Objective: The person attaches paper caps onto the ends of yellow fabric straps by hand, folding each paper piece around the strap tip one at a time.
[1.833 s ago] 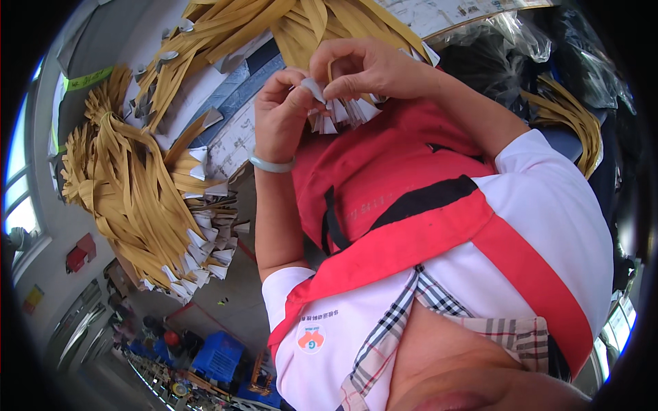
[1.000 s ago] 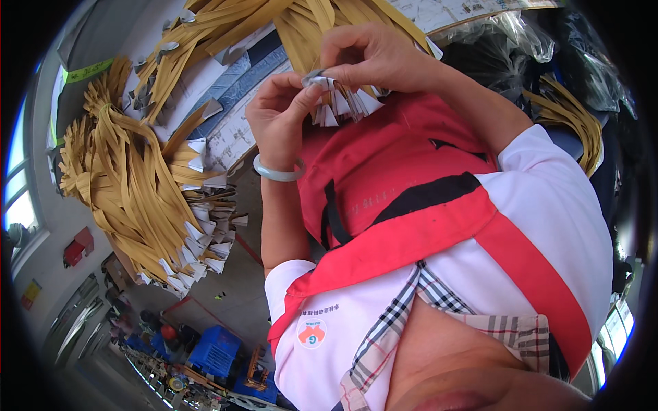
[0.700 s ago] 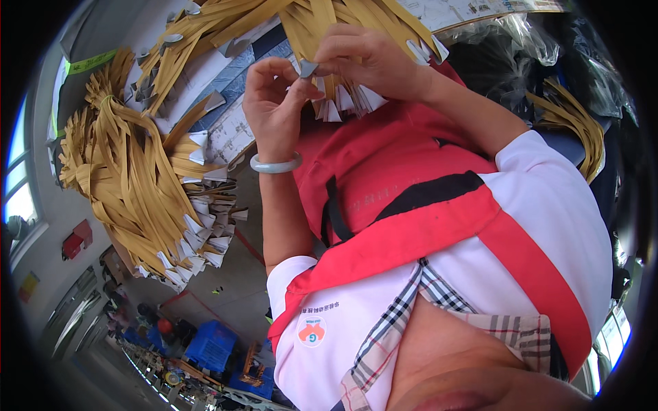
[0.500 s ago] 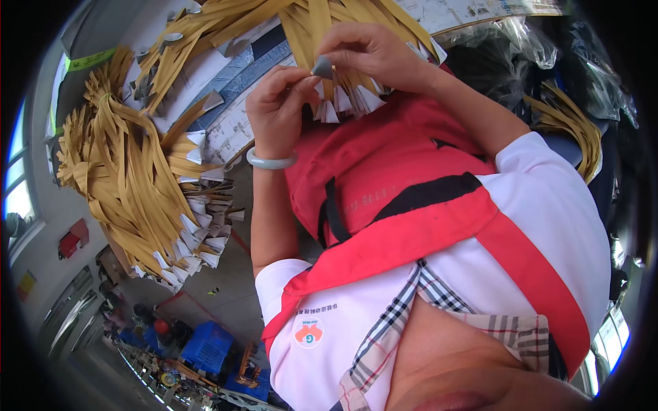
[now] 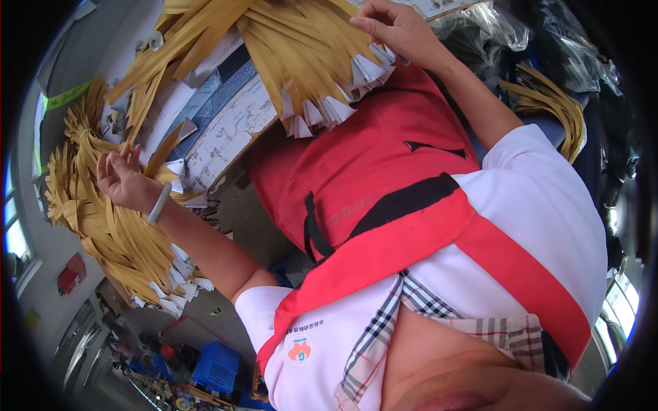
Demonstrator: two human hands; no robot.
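My left hand, wearing a pale bangle at the wrist, hovers over a thick bundle of tan flat strips hanging at the left. Its fingers are loosely bent and apart, with nothing clear in them. My right hand is at the upper right, beside a fanned pile of tan strips with white folded ends. Its fingers curl loosely, the thumb apart from the forefinger, and no held thing shows. White ends of this pile hang over the table edge against my red apron.
More tan strips with grey ends lie across the white table, over dark blue bands. Clear plastic bags and another strip bundle are at the right. A blue crate stands on the floor at the lower left.
My hands have come apart from the grey cone-shaped strip end they both held. The left hand moved left to the hanging bundle; the right moved slightly up and right. The middle strips are more spread out.
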